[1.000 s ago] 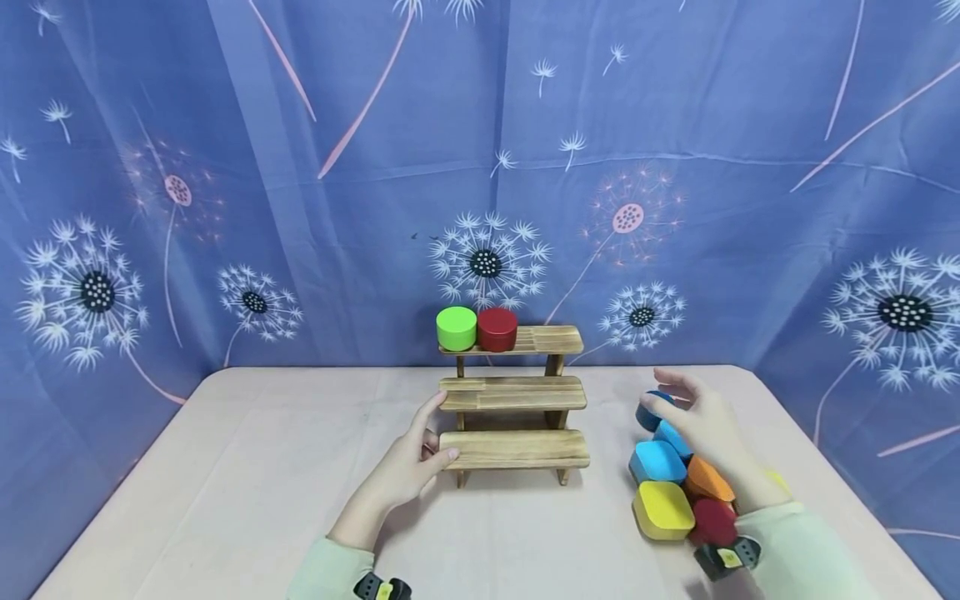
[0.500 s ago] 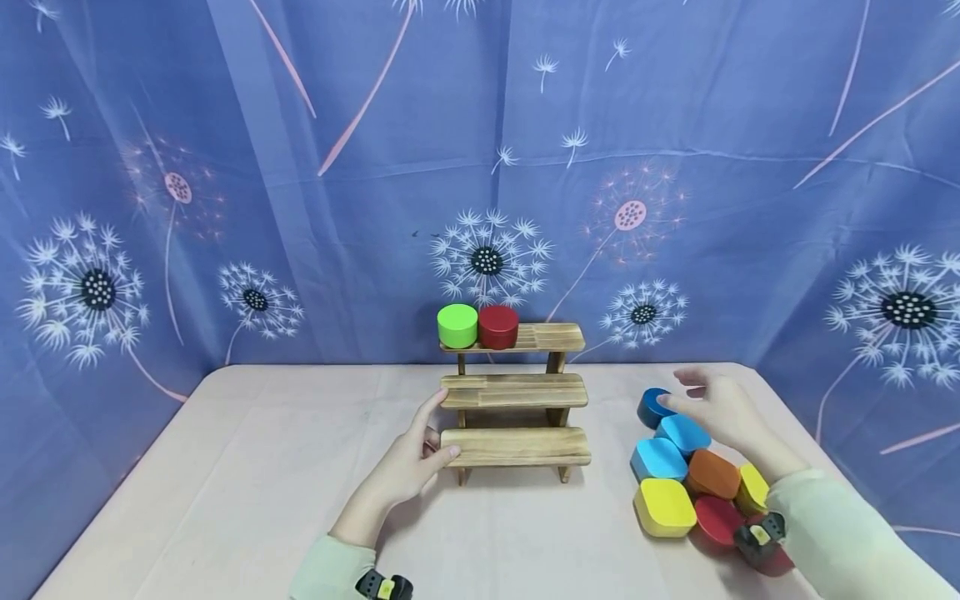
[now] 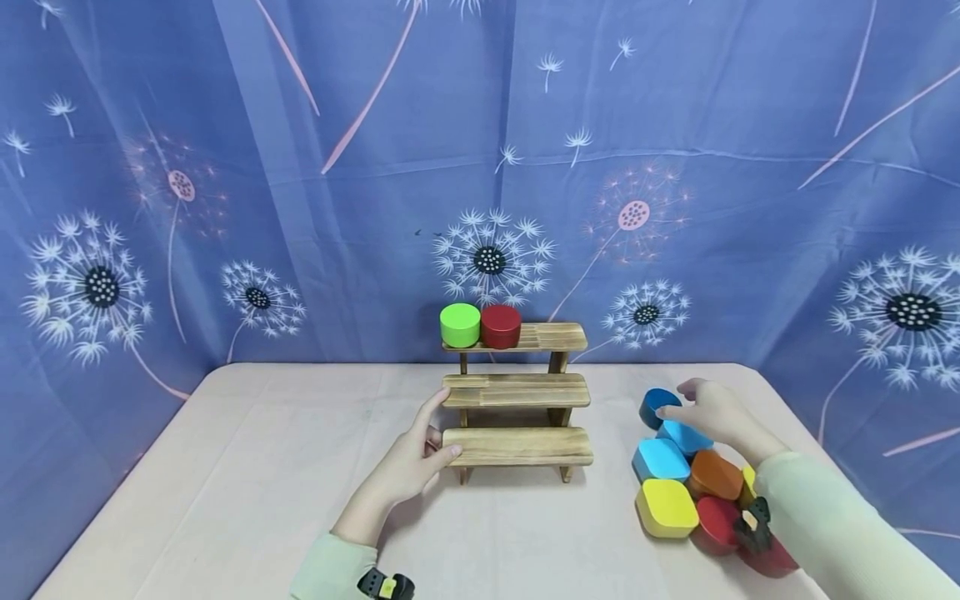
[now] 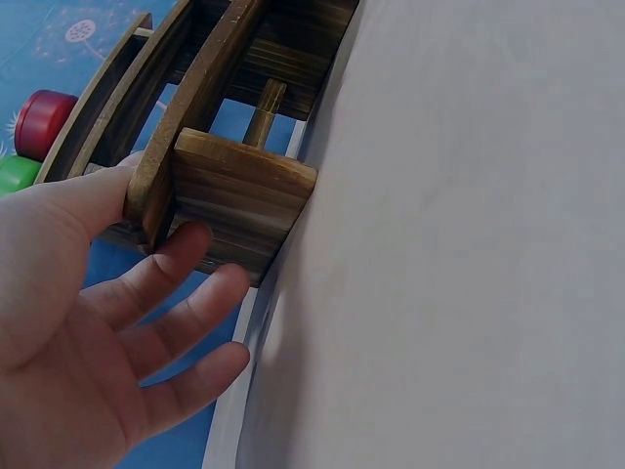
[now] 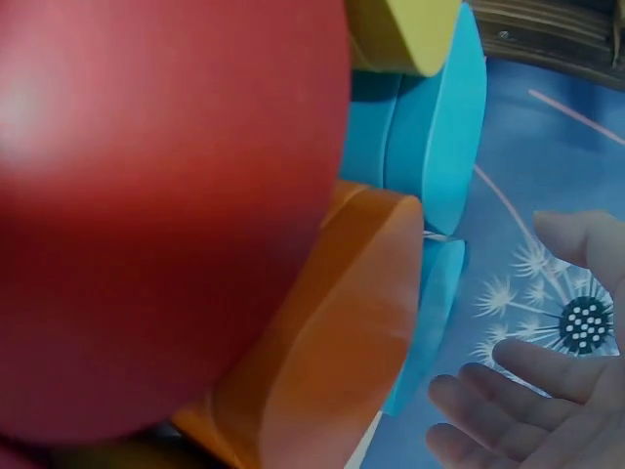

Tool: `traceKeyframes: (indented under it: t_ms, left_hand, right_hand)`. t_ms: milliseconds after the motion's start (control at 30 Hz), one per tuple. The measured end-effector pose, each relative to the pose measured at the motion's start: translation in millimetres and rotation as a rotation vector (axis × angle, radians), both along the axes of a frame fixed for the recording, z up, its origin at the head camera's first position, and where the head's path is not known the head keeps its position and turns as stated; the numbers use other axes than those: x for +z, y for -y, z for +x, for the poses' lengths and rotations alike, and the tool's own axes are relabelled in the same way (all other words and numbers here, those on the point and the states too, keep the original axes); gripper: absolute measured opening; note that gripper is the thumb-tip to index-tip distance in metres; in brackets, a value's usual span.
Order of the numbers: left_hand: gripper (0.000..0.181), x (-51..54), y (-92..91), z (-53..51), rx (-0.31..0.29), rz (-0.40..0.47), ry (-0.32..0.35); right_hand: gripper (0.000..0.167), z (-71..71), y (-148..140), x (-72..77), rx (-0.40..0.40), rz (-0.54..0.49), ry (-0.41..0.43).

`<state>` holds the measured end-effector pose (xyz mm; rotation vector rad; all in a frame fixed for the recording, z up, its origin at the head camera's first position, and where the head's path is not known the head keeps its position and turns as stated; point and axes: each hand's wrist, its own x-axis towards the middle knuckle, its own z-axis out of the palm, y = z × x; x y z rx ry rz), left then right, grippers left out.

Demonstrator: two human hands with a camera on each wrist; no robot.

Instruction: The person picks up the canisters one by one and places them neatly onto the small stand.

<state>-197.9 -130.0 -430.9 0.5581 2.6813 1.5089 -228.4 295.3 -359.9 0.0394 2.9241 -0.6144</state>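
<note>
A three-tier wooden display stand (image 3: 516,447) stands mid-table. My left hand (image 3: 408,468) holds its left end, thumb on the bottom tier and index finger by the middle one; the left wrist view shows the other fingers (image 4: 200,313) loosely bent below. On the top tier sit a green round block (image 3: 460,326) and a dark red round block (image 3: 501,326). At the right, my right hand (image 3: 718,412) reaches over a dark blue round block (image 3: 658,407), its thumb before the block's right side; contact cannot be told. The right wrist view shows its fingers (image 5: 547,366) spread, holding nothing.
Nearer me lie two light blue blocks (image 3: 662,460), an orange block (image 3: 715,475), a yellow block (image 3: 667,508) and red blocks (image 3: 717,525). Another yellow one is partly behind the right sleeve (image 3: 817,500). A blue dandelion-print curtain (image 3: 360,250) hangs behind the table (image 3: 225,483).
My right hand first drew back to the right from the dark blue block, uncovering more of the pile, then lowered slightly near it. My left hand stays on the stand.
</note>
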Motion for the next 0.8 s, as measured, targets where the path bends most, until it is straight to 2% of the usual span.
traceKeyframes:
  t_ms: [467, 800]
  left_hand:
    - [0.078, -1.6, -1.1, -0.4, -0.002, 0.002, 0.005]
    - [0.079, -0.4, -0.4, -0.4, 0.001, 0.0, 0.012]
  right_hand:
    - [0.081, -21.1, 3.8, -11.4, -0.03, 0.042, 0.089]
    - [0.068, -26.2, 7.2, -14.3, -0.047, 0.036, 0.111]
